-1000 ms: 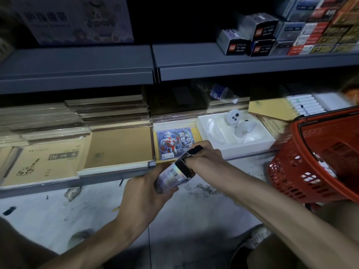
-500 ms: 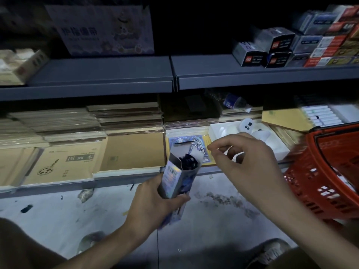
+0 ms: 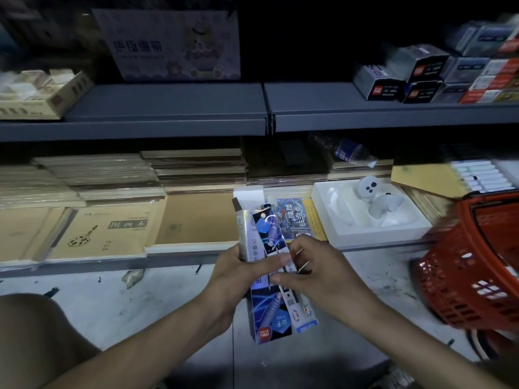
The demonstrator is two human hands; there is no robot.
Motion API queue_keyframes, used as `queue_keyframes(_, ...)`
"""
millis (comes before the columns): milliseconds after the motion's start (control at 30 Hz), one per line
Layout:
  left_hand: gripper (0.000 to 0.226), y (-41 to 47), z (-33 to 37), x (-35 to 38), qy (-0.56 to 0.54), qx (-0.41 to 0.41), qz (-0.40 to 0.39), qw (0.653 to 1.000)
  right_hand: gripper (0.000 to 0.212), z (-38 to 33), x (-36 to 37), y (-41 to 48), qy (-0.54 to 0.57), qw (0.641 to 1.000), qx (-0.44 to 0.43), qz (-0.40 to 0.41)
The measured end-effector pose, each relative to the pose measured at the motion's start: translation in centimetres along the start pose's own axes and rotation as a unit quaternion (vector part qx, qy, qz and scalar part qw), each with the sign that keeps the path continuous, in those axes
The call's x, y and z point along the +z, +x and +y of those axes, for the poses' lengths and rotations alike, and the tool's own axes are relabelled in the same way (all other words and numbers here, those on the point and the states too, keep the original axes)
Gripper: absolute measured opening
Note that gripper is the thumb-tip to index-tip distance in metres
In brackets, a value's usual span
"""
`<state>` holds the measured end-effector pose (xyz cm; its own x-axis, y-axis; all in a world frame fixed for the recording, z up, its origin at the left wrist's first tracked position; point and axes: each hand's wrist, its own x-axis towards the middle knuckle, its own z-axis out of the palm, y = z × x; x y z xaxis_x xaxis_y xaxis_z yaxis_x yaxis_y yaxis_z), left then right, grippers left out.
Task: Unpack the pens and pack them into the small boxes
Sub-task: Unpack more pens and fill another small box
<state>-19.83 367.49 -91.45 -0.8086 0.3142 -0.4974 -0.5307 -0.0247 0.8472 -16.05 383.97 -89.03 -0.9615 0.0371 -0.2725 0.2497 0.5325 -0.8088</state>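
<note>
A tall, narrow blue-and-silver pen box (image 3: 268, 318) stands upright in front of the lower shelf, its white top flap open. My left hand (image 3: 230, 279) grips its left side around the middle. Dark blue carded pen packs (image 3: 265, 226) stick up out of the open top. A white-backed pack (image 3: 302, 313) shows along the box's right side. My right hand (image 3: 320, 273) holds that right side, thumb on the front and fingers curled behind. Small dark boxes (image 3: 415, 77) are stacked on the upper shelf at the right.
A red plastic basket (image 3: 466, 279) stands on the floor at the right. The lower shelf holds brown notebook stacks (image 3: 112, 231), a white foam tray (image 3: 351, 228) and a row of white pens (image 3: 483, 176). Below lies a pale, dirty floor (image 3: 140, 310).
The box has been turned upright, flap open. My right hand came down from above the open top and now grips the box's right side. Packs now stick out of the top.
</note>
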Motion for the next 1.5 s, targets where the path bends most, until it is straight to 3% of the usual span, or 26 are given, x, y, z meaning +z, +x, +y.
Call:
queue_keyframes(200,0.055,0.6,0.5,-0.8,0.016,0.007,-0.057,0.998,0.016,-0.6,-2.3,-0.3,0.094,0.996,0.0,-0.004)
queue_keyframes(333,0.063,0.8,0.0,-1.8,0.044,0.021,-0.049,0.998,0.007,-1.3,-3.7,-0.8,0.138,0.99,0.004,-0.003)
queue_keyframes(500,0.058,0.9,-0.4,-2.6,0.119,0.053,0.027,0.991,0.013,-1.8,-4.9,-1.6,0.162,0.987,-0.011,0.004)
queue_keyframes(633,0.035,0.8,-1.0,-2.9,0.184,0.115,0.051,0.975,0.0,-2.2,-5.2,-2.0,0.168,0.982,-0.035,0.081)
queue_keyframes(800,0.034,0.8,-1.6,-2.6,0.246,0.165,0.05,0.954,0.022,-2.9,-5.9,-2.9,0.163,0.969,-0.1,0.158)
queue_keyframes(1000,0.037,1.1,-2.2,-2.8,0.25,0.196,0.065,0.946,0.032,-4.2,-5.5,-4.3,0.186,0.946,-0.147,0.222)
queue_keyframes(1167,0.039,1.1,-2.1,-2.6,0.25,0.21,0.076,0.942,0.041,-4.5,-4.7,-3.9,0.164,0.946,-0.131,0.246)
queue_keyframes(1367,0.04,1.2,-2.2,-2.7,0.272,0.232,0.09,0.93,0.049,-4.0,-3.9,-3.6,0.054,0.957,-0.092,0.271)
queue_keyframes(1500,0.042,1.5,-2.5,-3.0,0.287,0.251,0.113,0.917,0.042,-4.2,-3.2,-3.4,0.071,0.96,-0.08,0.26)
